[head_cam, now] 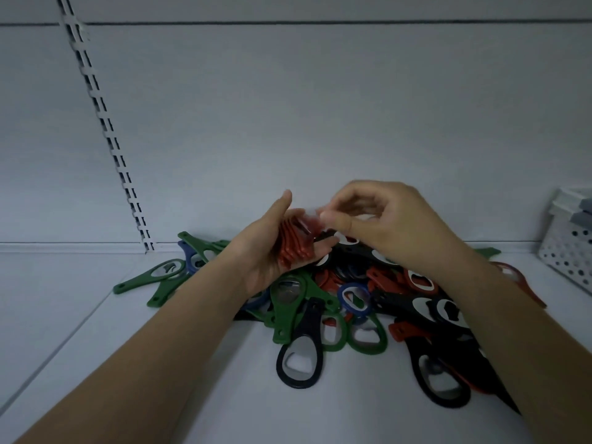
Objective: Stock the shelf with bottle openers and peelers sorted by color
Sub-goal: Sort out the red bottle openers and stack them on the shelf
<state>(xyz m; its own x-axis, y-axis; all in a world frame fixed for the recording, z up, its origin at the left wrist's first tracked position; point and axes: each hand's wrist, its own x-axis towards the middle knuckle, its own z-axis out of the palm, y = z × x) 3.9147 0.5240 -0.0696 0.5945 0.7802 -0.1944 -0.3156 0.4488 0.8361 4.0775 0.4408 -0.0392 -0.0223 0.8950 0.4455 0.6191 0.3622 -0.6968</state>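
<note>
A: The fingers point(323, 249) of the left hand point(272, 251) are curled round a stack of red openers point(293, 248), held edge-up over the pile. The right hand point(384, 219) pinches something at the top of that stack; it is too blurred to say whether it is another red opener or a bit of wrapping.

B: So which step is this?

A: I'd judge gathering the reds out of the mixed pile point(336, 302), which lies on the shelf point(96, 331) with green, blue, black and red all tangled together.

B: And next?

A: Probably seating that piece flush with the stack, then going down for another red, several of which sit under black handles and would need lifting clear.

B: Room to set them down?

A: Bare shelf lies to the left, up to the back wall. On the right a white perforated basket point(567, 248) stands near the pile.
</note>
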